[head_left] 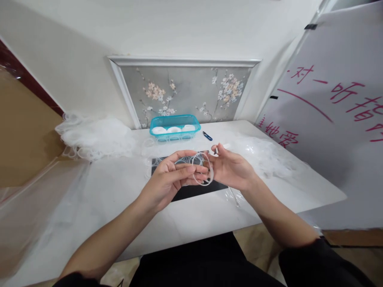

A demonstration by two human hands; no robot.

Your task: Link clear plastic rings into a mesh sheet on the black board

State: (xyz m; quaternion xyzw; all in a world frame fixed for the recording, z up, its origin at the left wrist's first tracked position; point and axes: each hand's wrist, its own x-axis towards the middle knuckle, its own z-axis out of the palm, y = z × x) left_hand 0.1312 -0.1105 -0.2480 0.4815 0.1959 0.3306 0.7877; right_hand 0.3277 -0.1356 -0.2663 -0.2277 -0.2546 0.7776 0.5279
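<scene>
My left hand (169, 177) and my right hand (230, 169) meet above the white table (125, 199), over a dark mat (194, 191). Both pinch a thin clear plastic ring (203, 169) held upright between them. The left fingers curl round its left side, and the right fingers grip its right side. A small white piece pokes up from my right hand near the thumb.
A turquoise basket (175, 125) with white round pieces stands at the table's back. Small blue snips (207, 136) lie beside it. Heaps of clear rings (95, 137) lie at back left, and clear plastic (263, 153) at right. A board with red writing (329, 111) leans at right.
</scene>
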